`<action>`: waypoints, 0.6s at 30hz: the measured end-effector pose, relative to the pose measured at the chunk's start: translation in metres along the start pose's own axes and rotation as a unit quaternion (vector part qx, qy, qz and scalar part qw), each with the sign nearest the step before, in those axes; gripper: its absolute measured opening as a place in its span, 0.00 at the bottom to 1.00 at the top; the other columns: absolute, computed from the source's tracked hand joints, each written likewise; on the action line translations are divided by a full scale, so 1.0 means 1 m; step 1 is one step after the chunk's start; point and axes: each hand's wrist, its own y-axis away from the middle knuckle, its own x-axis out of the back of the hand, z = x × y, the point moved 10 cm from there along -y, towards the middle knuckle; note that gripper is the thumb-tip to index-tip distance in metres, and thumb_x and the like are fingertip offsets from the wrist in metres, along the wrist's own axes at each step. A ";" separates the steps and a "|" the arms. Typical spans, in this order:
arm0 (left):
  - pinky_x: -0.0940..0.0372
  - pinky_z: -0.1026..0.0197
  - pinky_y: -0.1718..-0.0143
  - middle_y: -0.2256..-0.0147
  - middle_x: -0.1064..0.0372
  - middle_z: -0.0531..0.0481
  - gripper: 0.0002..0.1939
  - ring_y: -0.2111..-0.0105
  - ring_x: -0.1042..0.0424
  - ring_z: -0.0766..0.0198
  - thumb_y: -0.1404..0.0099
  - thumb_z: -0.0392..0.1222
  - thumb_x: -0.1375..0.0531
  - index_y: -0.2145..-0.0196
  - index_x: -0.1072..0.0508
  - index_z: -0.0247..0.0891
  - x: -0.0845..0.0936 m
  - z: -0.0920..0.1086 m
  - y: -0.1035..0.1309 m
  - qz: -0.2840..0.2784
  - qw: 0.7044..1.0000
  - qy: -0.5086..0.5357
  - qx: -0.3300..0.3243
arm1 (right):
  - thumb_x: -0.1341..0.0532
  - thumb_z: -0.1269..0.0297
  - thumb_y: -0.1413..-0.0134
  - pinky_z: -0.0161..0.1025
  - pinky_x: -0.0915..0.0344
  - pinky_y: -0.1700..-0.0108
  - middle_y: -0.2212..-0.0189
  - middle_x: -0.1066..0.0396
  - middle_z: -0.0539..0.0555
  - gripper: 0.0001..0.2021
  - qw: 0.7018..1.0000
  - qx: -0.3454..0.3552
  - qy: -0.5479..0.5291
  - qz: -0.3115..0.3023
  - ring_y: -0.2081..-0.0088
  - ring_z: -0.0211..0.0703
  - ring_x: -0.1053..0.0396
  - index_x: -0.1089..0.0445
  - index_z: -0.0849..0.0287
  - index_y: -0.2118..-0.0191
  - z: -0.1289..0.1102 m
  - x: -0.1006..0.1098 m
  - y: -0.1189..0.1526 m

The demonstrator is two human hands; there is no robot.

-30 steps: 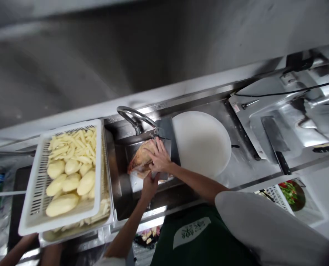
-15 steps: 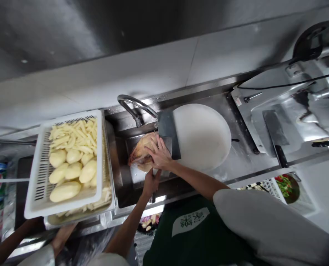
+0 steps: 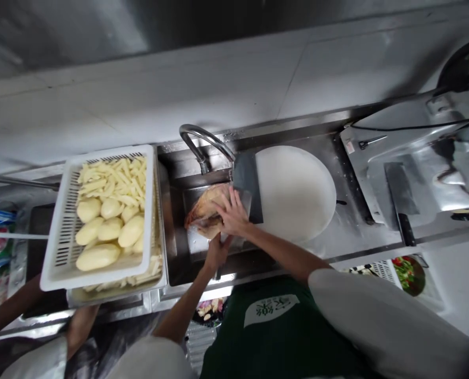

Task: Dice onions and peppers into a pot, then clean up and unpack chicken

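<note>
A piece of raw skin-on meat (image 3: pixel 205 205), which looks like poultry, lies in the metal sink (image 3: pixel 175 231). My right hand (image 3: pixel 234 213) rests flat on its right side, fingers spread. Just below, my left hand (image 3: pixel 218 251) is closed at the meat's lower edge. A dark handle end (image 3: pixel 217 274) pokes out under the left hand; whatever it belongs to is mostly hidden. A greyish flat surface (image 3: pixel 245 202) shows beside my right hand, too unclear to name. The curved tap (image 3: pixel 206 136) reaches over the sink.
Left of the sink, a white basket (image 3: pixel 150 210) holds peeled potatoes and cut strips. A dark grey panel (image 3: pixel 250 179) and a round white board (image 3: pixel 297 195) are to the right. Further right lies a cleaver (image 3: pixel 396 195). A co-worker's arms (image 3: pixel 82 323) are at lower left.
The view has shifted, so the sink and board appear slightly further right. Both hands stay at the meat, the left one still closed, the right one still spread on it.
</note>
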 end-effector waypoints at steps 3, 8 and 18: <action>0.38 0.64 0.76 0.78 0.30 0.52 0.07 0.79 0.33 0.65 0.39 0.43 0.33 0.68 0.25 0.39 0.004 0.016 -0.021 0.025 0.999 -0.030 -0.019 | 0.34 0.59 0.43 0.68 0.75 0.26 0.22 0.65 0.66 0.40 1.000 -0.007 0.011 -0.019 0.23 0.74 0.70 0.42 0.61 0.26 0.011 0.003 -0.022; 0.45 0.65 0.80 0.84 0.39 0.59 0.13 0.87 0.42 0.67 0.32 0.47 0.37 0.58 0.25 0.34 -0.007 0.076 -0.123 0.012 0.998 -0.064 -0.015 | 0.39 0.62 0.36 0.68 0.80 0.26 0.24 0.53 0.67 0.38 0.997 -0.058 0.049 -0.013 0.23 0.66 0.65 0.48 0.65 0.24 0.084 0.033 -0.122; 0.36 0.63 0.70 0.76 0.28 0.52 0.13 0.75 0.31 0.63 0.35 0.49 0.37 0.61 0.23 0.35 0.012 -0.003 -0.020 0.007 0.989 -0.137 -0.053 | 0.32 0.57 0.45 0.68 0.75 0.26 0.21 0.65 0.64 0.41 0.999 -0.047 0.001 0.009 0.23 0.77 0.75 0.40 0.58 0.27 0.009 0.004 -0.010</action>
